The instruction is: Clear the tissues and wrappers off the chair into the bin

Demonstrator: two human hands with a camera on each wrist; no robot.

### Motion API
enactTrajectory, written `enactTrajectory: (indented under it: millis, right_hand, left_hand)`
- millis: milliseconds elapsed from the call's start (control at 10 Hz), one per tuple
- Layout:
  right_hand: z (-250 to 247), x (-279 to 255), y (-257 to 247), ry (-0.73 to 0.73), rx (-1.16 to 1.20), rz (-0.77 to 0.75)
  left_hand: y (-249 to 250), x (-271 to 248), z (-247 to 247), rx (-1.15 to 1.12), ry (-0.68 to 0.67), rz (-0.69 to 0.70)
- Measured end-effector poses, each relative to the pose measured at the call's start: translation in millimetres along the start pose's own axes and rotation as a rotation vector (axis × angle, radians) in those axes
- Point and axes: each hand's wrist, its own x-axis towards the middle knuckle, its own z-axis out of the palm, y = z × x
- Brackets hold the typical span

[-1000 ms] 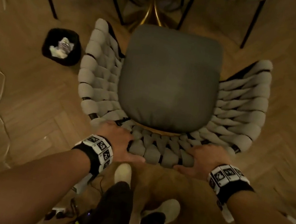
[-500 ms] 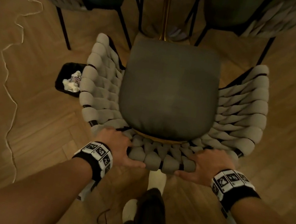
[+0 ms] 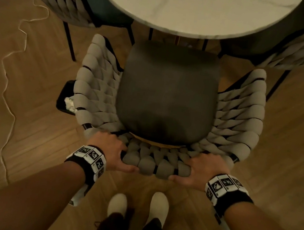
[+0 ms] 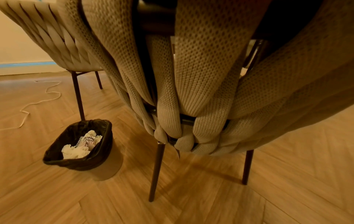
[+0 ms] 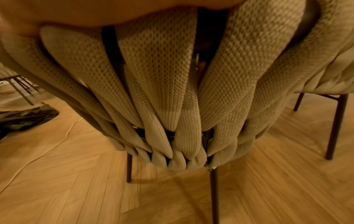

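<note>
Chair (image 3: 167, 97) front under table (image 3: 184, 6) edge | hands grip backrest: left (image 3: 109, 148), right (image 3: 203, 167) | bin (image 4: 80, 145) beside

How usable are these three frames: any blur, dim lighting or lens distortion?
Head view: dim, warm light, the table and chair seat smeared. Left wrist view: strong wide-angle bend, floor streaked, yet the bin reads clearly. Right wrist view: the chair's woven back soft, floor streaked, right hand a blurred mass on top.

Bin (image 4: 80, 149) left of chair (image 3: 168, 93), chair before table (image 3: 188, 7).
</note>
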Motion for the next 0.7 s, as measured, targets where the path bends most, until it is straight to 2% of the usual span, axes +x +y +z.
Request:
enactTrajectory:
  millis: [200, 400, 500, 600, 700]
  right_hand:
    - [-15.6, 23.5, -14.4, 0.02, 0.018, 0.018]
    - [-9.7, 22.2, -27.3, -0.023, 0.084, 0.092]
    - [-15.3, 2.2, -46.3, -0.049, 0.154, 0.185]
    - [-33.0, -18.3, -72.1, 0.02, 0.197, 0.32]
    - [-29.9, -34.9, -99.0, 0.061, 0.299, 0.386]
  left_hand:
    - [-34.4, 14.0, -8.0, -0.023, -0.05, 0.026]
    - [-39.2, 12.3, -5.7, -0.076, -0.052, 0.063]
    - [-50.5, -3.4, -11.9, -0.232, -0.158, 0.103]
    - [-75.9, -27.8, -24.7, -0.356, -0.092, 0.137]
    - [-99.9, -60.9, -22.2, -0.421, -0.038, 0.121]
